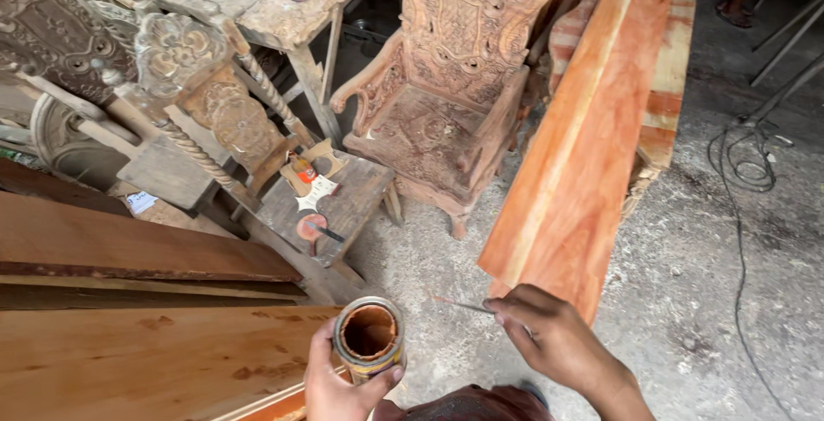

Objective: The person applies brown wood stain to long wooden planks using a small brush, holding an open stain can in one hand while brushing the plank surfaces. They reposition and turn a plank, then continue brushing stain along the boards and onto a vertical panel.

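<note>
In the head view, an open round tin (369,339) with a reddish-brown inside is gripped in the left hand (336,387), the fingers and thumb wrapped closed around its wall low in the frame, just above the edge of a wide flat board (146,361). A thin stick-like tool (463,305), probably a fine brush, is pinched in the right hand (554,339), whose fingers are curled shut on it; its tip is pointed left toward the tin and is held apart from the rim. A long reddish plank (584,138) is leaned diagonally just beyond the right hand, its lower end near the knuckles. Further off, a carved wooden armchair (446,103) is seen, with a small stool (343,202) beside it carrying scraps and a small round lid, and ornate carved panels (180,69) at the left. A black cable (742,163) is trailed over the dusty concrete floor (704,284). For the dip to go well, the tin would best be kept level and steady, the tool lowered straight into the opening, and any excess wiped against the inner rim, so that drips are kept off the board and plank.
</note>
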